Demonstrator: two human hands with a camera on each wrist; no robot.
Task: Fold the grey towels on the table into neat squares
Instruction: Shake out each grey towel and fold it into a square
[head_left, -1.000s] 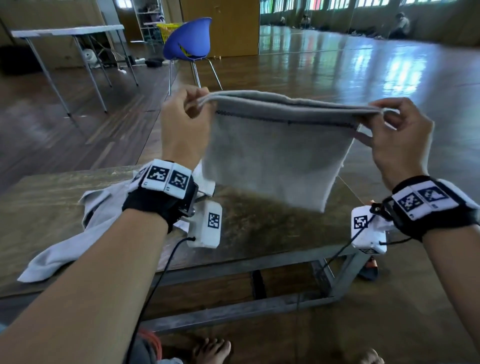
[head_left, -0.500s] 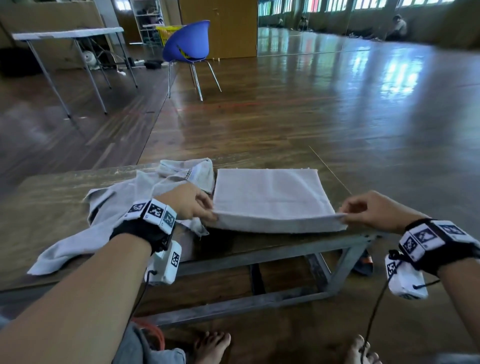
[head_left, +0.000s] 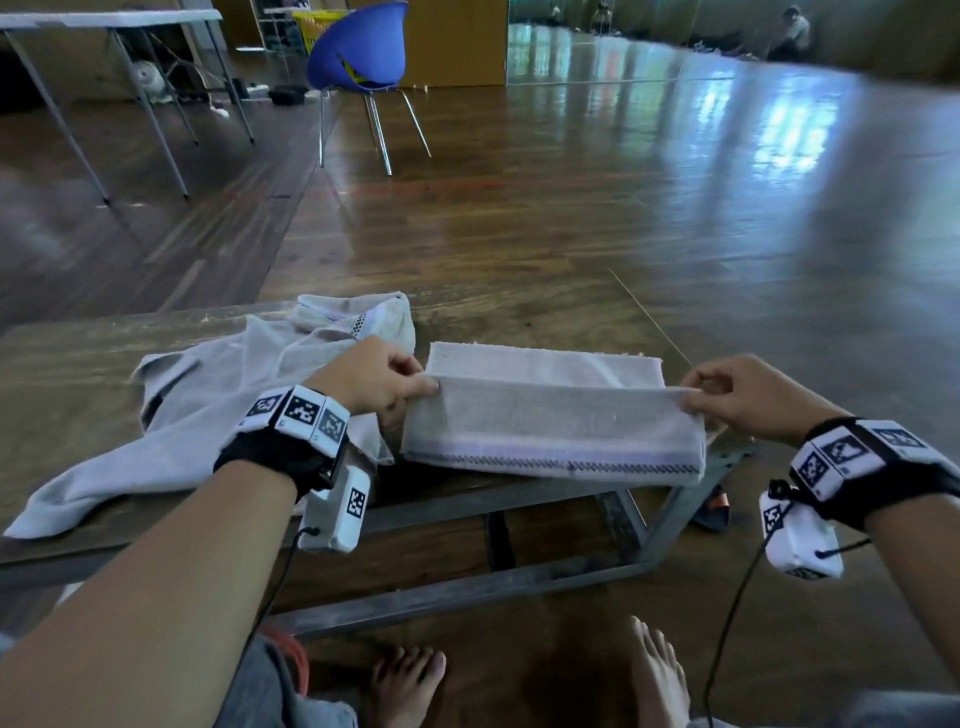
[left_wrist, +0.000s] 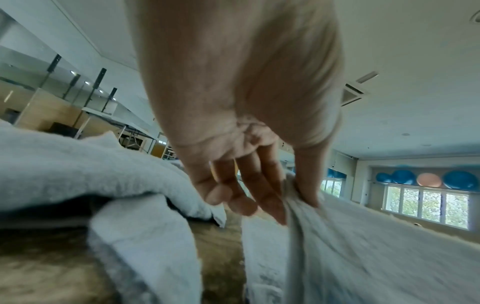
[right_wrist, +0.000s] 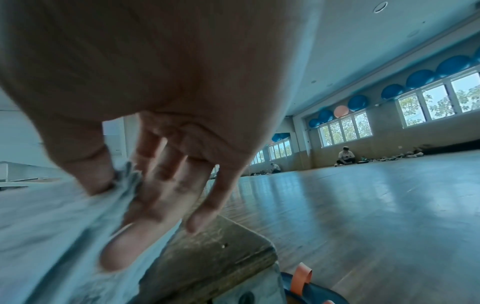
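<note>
Folded grey towel (head_left: 550, 415) on wooden table (head_left: 67, 374), near-right part, near edge w/ dark zigzag stitching lying along table's near edge, right end just over the corner. Near half lifted off the lower layer & drawn toward far side; far strip of lower layer lying flat, frayed far edge showing. Left hand (head_left: 374, 379) at towel's left end, thumb & forefinger pinching raised edge; left wrist view: thumb (left_wrist: 306, 181) pressed vs fingers (left_wrist: 262, 185) w/ bunched cloth between, ring & little fingers curled loosely, not on cloth. Right hand (head_left: 748, 389) at right end, same height, pinching other corner of raised edge; right wrist view: thumb (right_wrist: 88, 172) clamping crumpled fabric against forefinger, other fingers (right_wrist: 166, 189) extended downward, fairly straight, apart from cloth. Raised edge stretched fairly taut between both hands. Second grey towel (head_left: 223, 405), unfolded & rumpled, spread over table's left-centre, just left of folded one, partly under left wrist; far corner bunched up, showing checkered label strip. Wrist bands w/ black-white marker tiles & white camera boxes (head_left: 337, 509) on both forearms, cables trailing down. Bare feet (head_left: 410, 680) on wooden floor below table's metal frame. Far bkgd: blue chair (head_left: 363, 57) on thin metal legs, long white table (head_left: 104, 21) far left. Seated person (right_wrist: 345, 156) far off by windows, blue & orange balls on ledge above.
</note>
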